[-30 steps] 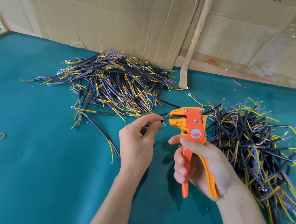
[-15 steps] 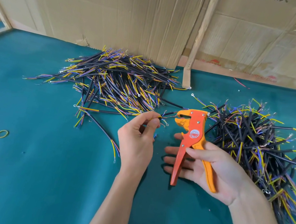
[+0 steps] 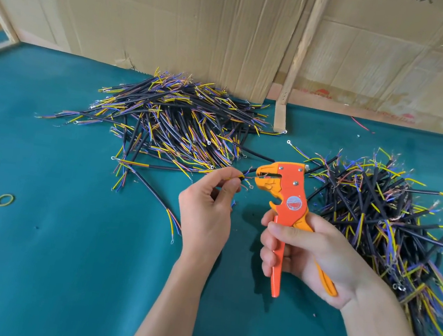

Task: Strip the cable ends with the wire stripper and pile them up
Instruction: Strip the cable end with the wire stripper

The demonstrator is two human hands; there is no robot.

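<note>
The left hand pinches one cable between thumb and forefinger, its short stripped-looking cores fanning out to the right, straight toward the head of the wire stripper. The right hand is wrapped round the stripper's handles, which look partly squeezed, and the orange head points left with one fine core lying across into its mouth (whether the jaws actually bite on it is too small to tell). So the cable's long axis runs left to right, roughly in line with the stripper's mouth and just beside it; the left hand is the nearer one to the cable's free end. I judge the coming move to be a squeeze and a pull apart along that same line. On the green bench a spread pile of cables lies far left, and a denser heap lies right, behind the right hand
</note>
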